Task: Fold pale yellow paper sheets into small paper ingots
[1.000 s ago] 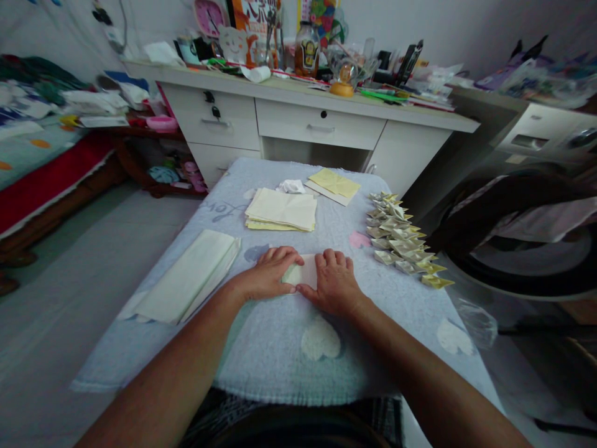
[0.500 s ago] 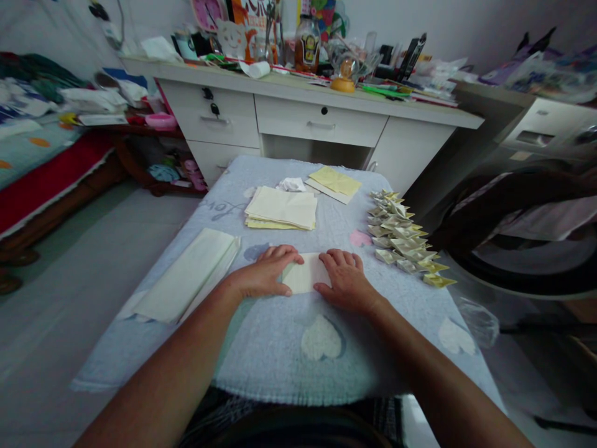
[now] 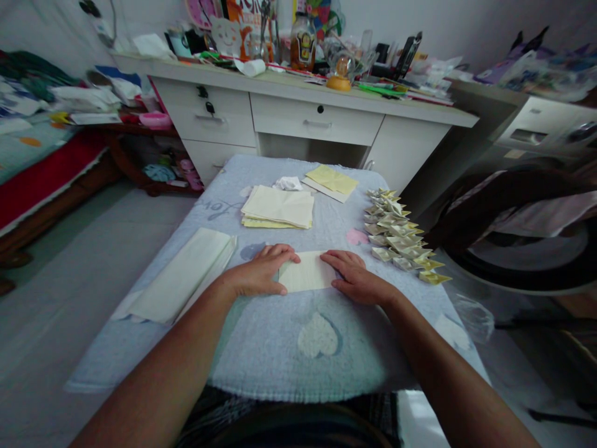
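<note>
A small pale folded sheet of paper lies flat on the cloth-covered table between my hands. My left hand rests at its left edge, thumb and fingers apart, fingertips on the upper corner and thumb near the lower one. On the right edge lies my right hand, its index finger stretched to the upper corner and its thumb lower down, with a gap between them. Beyond the hands sits a stack of cream and yellow paper sheets. Several small folded paper boats stand in rows to the right.
Long folded pale paper lies at the table's left. Near the far edge are a crumpled white paper and yellow and white sheets. A cluttered white desk stands behind, and a front-loading washing machine is on the right.
My right hand has shifted right and turned more onto its side, so more of the folded paper shows between my hands. My left hand stays at the left edge. The view has moved slightly.
</note>
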`<action>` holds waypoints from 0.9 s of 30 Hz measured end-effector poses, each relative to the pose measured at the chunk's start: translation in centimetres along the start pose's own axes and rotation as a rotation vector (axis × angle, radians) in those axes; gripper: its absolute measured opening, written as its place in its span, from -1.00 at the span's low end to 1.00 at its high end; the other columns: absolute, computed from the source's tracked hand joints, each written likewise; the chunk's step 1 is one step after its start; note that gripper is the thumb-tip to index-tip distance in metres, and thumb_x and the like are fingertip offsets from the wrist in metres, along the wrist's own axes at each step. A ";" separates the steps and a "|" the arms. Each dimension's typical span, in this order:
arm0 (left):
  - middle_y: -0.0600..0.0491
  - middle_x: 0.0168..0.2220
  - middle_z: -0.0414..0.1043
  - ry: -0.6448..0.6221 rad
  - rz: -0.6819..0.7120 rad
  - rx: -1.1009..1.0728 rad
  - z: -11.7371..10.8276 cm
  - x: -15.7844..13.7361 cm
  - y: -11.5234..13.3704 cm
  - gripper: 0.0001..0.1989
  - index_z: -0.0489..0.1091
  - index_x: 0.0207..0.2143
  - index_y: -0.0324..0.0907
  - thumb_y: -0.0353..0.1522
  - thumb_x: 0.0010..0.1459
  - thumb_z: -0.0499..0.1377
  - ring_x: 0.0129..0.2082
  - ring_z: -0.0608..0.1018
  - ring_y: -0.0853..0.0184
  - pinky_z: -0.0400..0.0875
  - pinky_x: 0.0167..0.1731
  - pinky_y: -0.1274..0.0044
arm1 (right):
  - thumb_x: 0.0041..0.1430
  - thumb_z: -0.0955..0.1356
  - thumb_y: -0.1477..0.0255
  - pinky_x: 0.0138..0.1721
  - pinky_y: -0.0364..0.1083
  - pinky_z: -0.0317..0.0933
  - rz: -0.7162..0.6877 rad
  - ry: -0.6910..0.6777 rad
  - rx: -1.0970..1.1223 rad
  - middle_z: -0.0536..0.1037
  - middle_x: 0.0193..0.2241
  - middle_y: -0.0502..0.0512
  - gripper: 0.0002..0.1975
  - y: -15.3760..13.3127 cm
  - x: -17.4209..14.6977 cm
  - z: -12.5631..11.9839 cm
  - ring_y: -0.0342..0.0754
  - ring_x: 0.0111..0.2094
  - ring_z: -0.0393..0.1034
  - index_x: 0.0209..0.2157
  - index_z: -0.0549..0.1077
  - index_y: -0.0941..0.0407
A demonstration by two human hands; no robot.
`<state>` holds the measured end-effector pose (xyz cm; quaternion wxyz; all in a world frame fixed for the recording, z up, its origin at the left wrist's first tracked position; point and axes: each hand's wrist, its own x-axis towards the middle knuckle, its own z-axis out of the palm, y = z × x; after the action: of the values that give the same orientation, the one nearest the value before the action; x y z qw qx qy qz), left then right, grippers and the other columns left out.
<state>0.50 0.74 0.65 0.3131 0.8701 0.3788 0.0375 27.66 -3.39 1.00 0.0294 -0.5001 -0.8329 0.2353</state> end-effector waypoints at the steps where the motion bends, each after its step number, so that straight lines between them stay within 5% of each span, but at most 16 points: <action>1: 0.02 0.18 0.11 0.001 0.004 0.007 0.1 0.0 -0.1 -0.36 0.19 0.10 0.03 -0.30 -0.09 0.24 0.21 0.14 0.10 0.05 0.20 0.26 | 0.20 0.24 0.42 0.22 0.09 -0.16 0.007 0.007 0.012 0.15 0.25 0.21 -0.43 -0.2 0.0 0.0 0.06 0.23 -0.02 0.25 0.14 0.15; 8: 0.01 0.10 0.17 0.094 -0.050 0.073 1.3 0.5 0.3 -0.56 0.23 0.04 -0.02 -0.16 0.11 0.12 0.13 0.21 0.11 0.12 0.13 0.24 | 0.15 0.23 -0.03 0.15 0.29 -0.12 0.235 0.222 -0.140 0.24 0.15 0.33 -0.30 -4.2 1.2 2.4 0.26 0.12 0.06 0.13 0.25 0.20; 15: 0.02 0.11 0.16 0.080 -0.048 0.076 1.3 0.4 0.8 -0.46 0.21 0.03 -0.02 -0.22 -0.02 0.23 0.14 0.20 0.10 0.09 0.14 0.24 | 0.15 0.18 -0.08 0.14 0.36 -0.20 0.296 0.300 -0.234 0.20 0.18 0.36 -0.24 -5.9 1.5 4.1 0.32 0.15 0.00 0.17 0.20 0.19; 27: 0.03 0.12 0.15 0.077 -0.048 0.053 1.2 0.5 0.4 -0.38 0.21 0.04 0.01 -0.23 -0.11 0.29 0.13 0.22 0.09 0.12 0.12 0.28 | 0.13 0.26 -0.02 0.19 0.32 -0.23 0.289 0.271 -0.277 0.03 0.29 0.31 -0.14 -2.3 0.2 3.6 0.29 0.26 -0.09 0.35 -0.13 -0.02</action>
<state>1.48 0.24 -0.18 0.2758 0.8668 0.4120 0.0533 24.63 -5.38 -1.29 0.0380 -0.6403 -0.7654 0.0515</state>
